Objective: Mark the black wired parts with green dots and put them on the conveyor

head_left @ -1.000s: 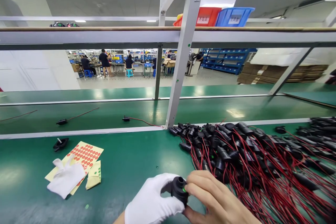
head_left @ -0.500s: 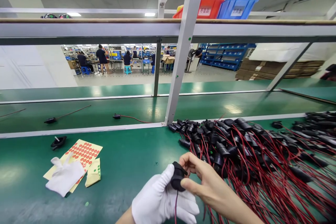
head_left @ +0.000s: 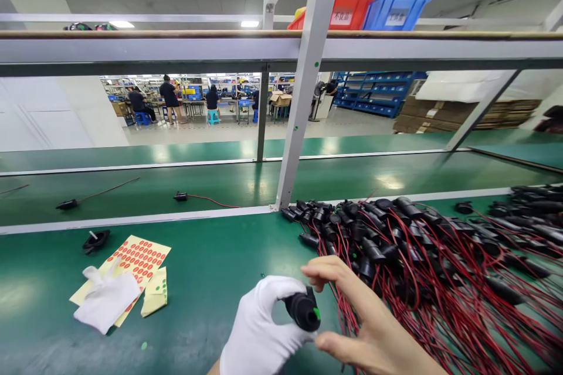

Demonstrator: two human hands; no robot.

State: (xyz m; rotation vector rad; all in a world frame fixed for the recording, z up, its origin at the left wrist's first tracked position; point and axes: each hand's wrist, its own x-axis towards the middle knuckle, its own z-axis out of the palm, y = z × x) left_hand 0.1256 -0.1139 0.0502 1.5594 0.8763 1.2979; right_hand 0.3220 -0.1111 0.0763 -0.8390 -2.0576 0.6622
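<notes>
My left hand [head_left: 264, 328], in a white glove, grips a black cylindrical socket [head_left: 302, 310] between thumb and fingers. The socket's round open end faces me, and a green dot shows on its rim. Bare and with fingers apart, my right hand [head_left: 356, 316] is just to the right of the socket; I see no clear contact. Beyond it lies a large pile of similar black sockets [head_left: 373, 249] with red and black wires [head_left: 422, 299].
On the left lie a sheet of red stickers [head_left: 147, 255], a smaller sheet with green dots [head_left: 155, 293], a white glove [head_left: 105, 299] and a black part with a white pin [head_left: 95, 240]. Wired pieces sit on the green belt [head_left: 220, 179]. A metal post [head_left: 303, 94] rises ahead.
The socket has turned so its open end and green dot face me. My right hand's fingers have come off it and spread. The wired pieces on the belt have shifted left.
</notes>
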